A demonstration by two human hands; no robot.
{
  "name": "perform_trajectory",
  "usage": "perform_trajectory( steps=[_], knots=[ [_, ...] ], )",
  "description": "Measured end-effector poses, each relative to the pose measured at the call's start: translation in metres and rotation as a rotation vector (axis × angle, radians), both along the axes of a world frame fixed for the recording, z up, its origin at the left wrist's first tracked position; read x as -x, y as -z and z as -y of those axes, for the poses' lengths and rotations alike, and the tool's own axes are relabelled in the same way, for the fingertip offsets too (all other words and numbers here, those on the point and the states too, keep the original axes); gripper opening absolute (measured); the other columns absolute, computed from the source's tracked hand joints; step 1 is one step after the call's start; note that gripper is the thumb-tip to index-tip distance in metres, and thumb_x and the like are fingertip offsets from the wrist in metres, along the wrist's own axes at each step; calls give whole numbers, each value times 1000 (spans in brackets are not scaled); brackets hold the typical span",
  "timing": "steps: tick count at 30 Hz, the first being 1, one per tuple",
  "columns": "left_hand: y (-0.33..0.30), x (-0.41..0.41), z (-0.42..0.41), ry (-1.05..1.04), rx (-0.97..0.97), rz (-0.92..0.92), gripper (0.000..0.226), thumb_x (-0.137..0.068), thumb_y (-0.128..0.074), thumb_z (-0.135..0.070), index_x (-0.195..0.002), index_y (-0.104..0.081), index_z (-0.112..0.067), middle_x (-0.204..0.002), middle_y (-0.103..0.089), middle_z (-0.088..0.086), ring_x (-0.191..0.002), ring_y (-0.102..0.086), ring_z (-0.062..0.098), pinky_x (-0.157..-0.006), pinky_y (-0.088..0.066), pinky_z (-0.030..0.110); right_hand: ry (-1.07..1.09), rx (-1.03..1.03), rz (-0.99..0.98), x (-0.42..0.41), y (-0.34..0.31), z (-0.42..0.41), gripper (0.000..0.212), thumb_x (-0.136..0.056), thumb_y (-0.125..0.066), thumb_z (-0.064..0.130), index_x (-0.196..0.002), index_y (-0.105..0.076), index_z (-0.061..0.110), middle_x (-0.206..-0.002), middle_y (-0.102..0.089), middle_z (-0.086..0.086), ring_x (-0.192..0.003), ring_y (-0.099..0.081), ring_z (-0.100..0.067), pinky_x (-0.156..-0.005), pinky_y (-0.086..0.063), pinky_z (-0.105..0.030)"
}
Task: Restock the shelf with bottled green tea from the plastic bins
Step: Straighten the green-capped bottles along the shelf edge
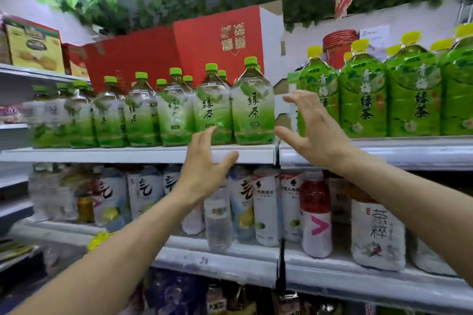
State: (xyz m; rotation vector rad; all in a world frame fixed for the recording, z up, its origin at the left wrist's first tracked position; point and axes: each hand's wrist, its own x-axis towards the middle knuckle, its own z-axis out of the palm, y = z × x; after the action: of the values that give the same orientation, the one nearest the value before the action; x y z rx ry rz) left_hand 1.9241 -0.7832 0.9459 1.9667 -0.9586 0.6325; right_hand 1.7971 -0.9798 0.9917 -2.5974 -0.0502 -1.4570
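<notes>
A row of green tea bottles with green caps fills the upper shelf [138, 155]; the rightmost one [253, 105] stands at the shelf's right end. My left hand [204, 171] is raised in front of the shelf edge, just below that bottle, fingers spread and holding nothing. My right hand [311, 125] is held up just right of the same bottle, fingers straight, thumb out, also holding nothing. Neither hand touches a bottle. No plastic bin is in view.
Green tea bottles with yellow caps [363, 94] fill the adjoining shelf to the right. Red cartons [217, 41] stand behind the green-capped row. The lower shelf [220, 256] holds mixed white-labelled drinks and a red-labelled bottle [315, 212]. Artificial leaves hang overhead.
</notes>
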Motion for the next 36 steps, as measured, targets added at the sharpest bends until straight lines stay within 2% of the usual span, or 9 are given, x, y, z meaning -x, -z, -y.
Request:
perform_trajectory(
  steps=[2,5,7,12,15,18,22,28,36],
  knots=[
    [-9,-23,-21,26,-13,22,73,-96,-63,-40,-155,-26,-19,-158,-27,1,-146,-24,17,-114,-20,27,-9,-239,-57,-25,-8,-19,76,-90,-67,37,-149,-28,11,-153,-30,-9,-140,-33,-22,-114,-28,-33],
    [-21,-59,-42,52,-74,57,78,-96,-62,-42,-157,-19,-20,-163,-19,-1,-149,-15,13,-115,-13,25,11,-619,-108,-54,-20,-33,89,-90,-67,41,-154,-13,12,-158,-26,-9,-140,-34,-25,-104,-35,-34],
    [-26,-80,-47,65,-115,97,81,-96,-62,-43,-158,-15,-19,-165,-13,-2,-151,-8,11,-112,-5,21,47,-732,-126,-69,-17,-36,94,-89,-66,43,-156,-8,12,-159,-26,-9,-142,-32,-26,-109,-31,-35],
    [-33,-114,-35,83,-168,258,89,-95,-60,-47,-160,-6,-19,-168,-5,-3,-154,-3,15,-124,-5,33,183,-717,-151,-91,-13,-44,92,-89,-65,47,-155,-9,16,-159,-27,-7,-143,-31,-27,-113,-29,-41],
    [-32,-126,-23,89,-173,302,91,-96,-57,-51,-160,-1,-19,-168,3,-3,-155,4,15,-127,-6,42,269,-721,-126,-102,-14,-46,91,-86,-68,50,-153,-18,16,-152,-41,-7,-135,-43,-28,-111,-37,-46],
    [-24,-136,-15,76,-192,316,91,-97,-51,-54,-160,7,-23,-167,17,-6,-152,19,12,-125,8,39,366,-683,-115,-110,-12,-47,88,-81,-69,56,-147,-26,16,-142,-51,-6,-125,-52,-30,-103,-44,-50],
    [-16,-140,-10,104,-124,331,89,-97,-53,-50,-160,5,-24,-166,18,-7,-151,22,10,-119,18,31,390,-641,-104,-112,-11,-46,78,-80,-70,58,-136,-34,17,-131,-58,-5,-118,-55,-30,-99,-46,-54],
    [-16,-139,-12,100,-144,315,89,-98,-54,-47,-161,4,-22,-167,17,-6,-152,21,11,-121,15,33,374,-629,-141,-112,-9,-45,81,-82,-67,59,-140,-27,18,-135,-55,-6,-120,-54,-31,-101,-43,-56],
    [-23,-128,-13,38,-103,278,91,-94,-61,-46,-160,-5,-19,-168,0,-3,-155,3,15,-126,-4,42,294,-635,-166,-108,-8,-41,77,-83,-68,55,-138,-27,22,-132,-56,-2,-121,-54,-28,-103,-42,-54]
  ],
)
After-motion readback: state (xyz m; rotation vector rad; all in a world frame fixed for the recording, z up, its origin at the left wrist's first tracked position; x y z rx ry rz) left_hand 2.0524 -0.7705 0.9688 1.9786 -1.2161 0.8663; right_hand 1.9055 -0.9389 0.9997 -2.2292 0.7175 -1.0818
